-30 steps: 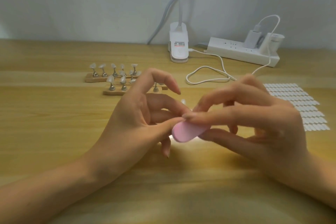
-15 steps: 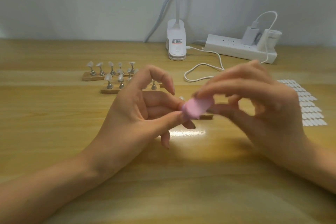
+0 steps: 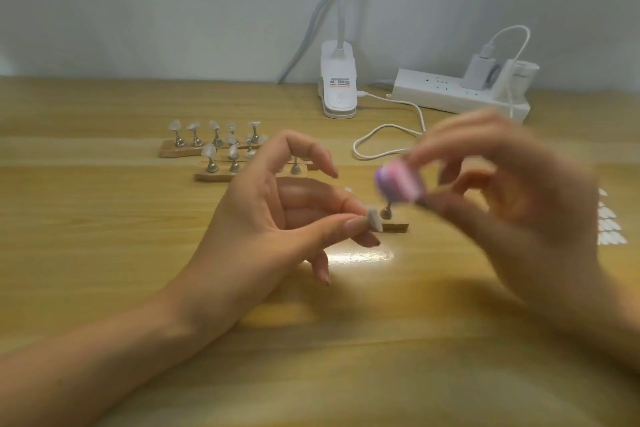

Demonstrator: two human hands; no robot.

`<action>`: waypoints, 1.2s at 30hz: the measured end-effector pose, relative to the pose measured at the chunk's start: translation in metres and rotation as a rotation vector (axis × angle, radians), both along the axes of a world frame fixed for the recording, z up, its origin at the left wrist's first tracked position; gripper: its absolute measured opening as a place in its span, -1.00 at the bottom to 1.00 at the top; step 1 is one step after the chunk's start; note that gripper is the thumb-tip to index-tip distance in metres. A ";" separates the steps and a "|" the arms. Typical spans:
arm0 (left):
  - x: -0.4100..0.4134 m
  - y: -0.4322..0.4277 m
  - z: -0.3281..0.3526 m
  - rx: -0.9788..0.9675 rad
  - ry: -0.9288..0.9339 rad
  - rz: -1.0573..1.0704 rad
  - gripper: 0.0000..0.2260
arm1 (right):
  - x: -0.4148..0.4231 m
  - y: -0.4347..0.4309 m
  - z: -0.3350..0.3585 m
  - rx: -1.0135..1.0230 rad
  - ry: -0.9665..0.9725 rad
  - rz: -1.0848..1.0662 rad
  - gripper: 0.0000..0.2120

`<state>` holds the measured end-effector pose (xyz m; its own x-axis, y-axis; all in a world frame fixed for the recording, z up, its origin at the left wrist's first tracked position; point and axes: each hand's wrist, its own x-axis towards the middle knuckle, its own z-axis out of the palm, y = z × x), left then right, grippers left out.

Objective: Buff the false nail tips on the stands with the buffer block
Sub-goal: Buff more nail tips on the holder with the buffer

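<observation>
1. One pale, translucent false nail tip [image 3: 375, 222] sits near the table's middle, pinched between the thumb and a fingertip of the left hand [image 3: 273, 218]. We judge the pinch steadies it for buffing. Whether it is seated on the small metal stand [image 3: 386, 213] just behind it, we cannot tell.
2. At the tip's 1 o'clock and apart from it, the blurred right hand [image 3: 512, 204] grips the pink-and-purple foam buffer block [image 3: 398, 184] between thumb and fingers. We take this to be the gap between strokes.
3. At 10 o'clock, two wooden strips [image 3: 214, 177] carry more tipped stands, probably kept within reach.
4. At 12 o'clock stands a white clip lamp base [image 3: 338, 90], at 1 o'clock a white power strip [image 3: 450, 94], and at 3 o'clock a sheet of spare white tips [image 3: 611, 222].
</observation>
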<state>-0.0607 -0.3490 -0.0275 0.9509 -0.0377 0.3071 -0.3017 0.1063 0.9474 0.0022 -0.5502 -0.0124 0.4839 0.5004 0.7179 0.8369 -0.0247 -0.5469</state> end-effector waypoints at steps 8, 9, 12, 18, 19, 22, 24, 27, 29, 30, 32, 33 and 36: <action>-0.001 0.001 0.001 -0.041 0.009 -0.047 -0.64 | 0.014 -0.009 -0.004 -0.091 0.055 0.059 -0.77; -0.001 0.001 0.001 -0.031 0.006 -0.044 -0.62 | 0.011 -0.006 -0.005 -0.126 0.021 0.075 -0.77; -0.002 -0.001 0.001 -0.013 -0.005 -0.011 -0.58 | 0.005 -0.001 -0.004 -0.196 -0.112 0.084 -0.79; -0.004 0.000 0.002 -0.022 -0.017 -0.029 -0.60 | 0.002 0.000 -0.005 -0.151 -0.057 0.067 -0.79; -0.004 -0.001 0.002 -0.015 -0.026 -0.025 -0.59 | 0.002 0.000 -0.005 -0.159 -0.069 0.070 -0.79; -0.005 -0.001 0.002 0.001 -0.038 0.003 -0.59 | 0.002 0.000 -0.005 -0.122 -0.031 0.032 -0.78; -0.005 -0.001 0.003 -0.001 -0.042 0.014 -0.56 | -0.002 0.001 -0.006 -0.147 -0.048 0.054 -0.79; -0.006 -0.001 0.003 -0.002 -0.044 0.013 -0.56 | -0.003 -0.001 -0.006 -0.153 -0.096 0.020 -0.78; -0.006 0.000 0.002 0.010 -0.053 0.005 -0.58 | -0.002 -0.002 -0.005 -0.108 -0.058 -0.031 -0.77; -0.006 -0.001 0.002 0.013 -0.054 0.006 -0.57 | -0.003 -0.001 -0.005 -0.115 -0.053 -0.025 -0.78; -0.006 0.000 0.002 0.004 -0.046 0.004 -0.59 | -0.009 0.002 -0.007 -0.170 -0.111 0.011 -0.79; -0.005 0.000 0.002 0.001 -0.046 0.008 -0.60 | -0.010 0.003 -0.006 -0.189 -0.143 0.016 -0.80; -0.004 0.001 0.002 -0.005 -0.040 0.032 -0.54 | -0.010 0.002 -0.002 -0.141 -0.097 -0.018 -0.78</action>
